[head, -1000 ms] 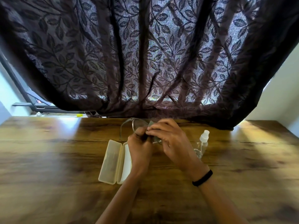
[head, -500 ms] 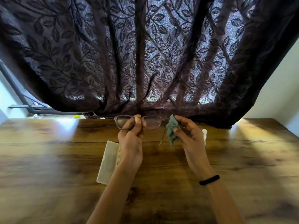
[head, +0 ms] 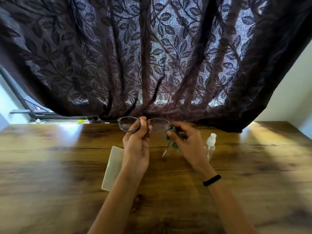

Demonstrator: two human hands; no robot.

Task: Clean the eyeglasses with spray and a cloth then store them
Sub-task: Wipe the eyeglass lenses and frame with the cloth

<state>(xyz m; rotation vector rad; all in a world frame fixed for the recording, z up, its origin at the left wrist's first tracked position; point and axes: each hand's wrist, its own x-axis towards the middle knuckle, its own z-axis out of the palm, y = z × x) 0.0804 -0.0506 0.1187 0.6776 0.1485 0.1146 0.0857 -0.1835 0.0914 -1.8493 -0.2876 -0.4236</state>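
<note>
I hold the eyeglasses (head: 158,126) up above the wooden table (head: 67,174), lenses facing me. My left hand (head: 137,149) pinches them at the bridge. My right hand (head: 187,144) grips a small green cloth (head: 173,144) pressed against the right end of the frame, at the hinge. One temple arm hangs down below the cloth. A pale open glasses case (head: 114,168) lies on the table, partly hidden behind my left wrist. A small clear spray bottle (head: 210,146) with a white top stands just right of my right hand.
A dark leaf-patterned curtain (head: 152,56) hangs across the back and drapes onto the table's far edge. A window sill with small items sits at the far left (head: 50,119). A white wall rises at the right.
The hands came apart, with the glasses lifted and turned lenses toward me. The right hand with the cloth then moved back in to the frame's right end.
</note>
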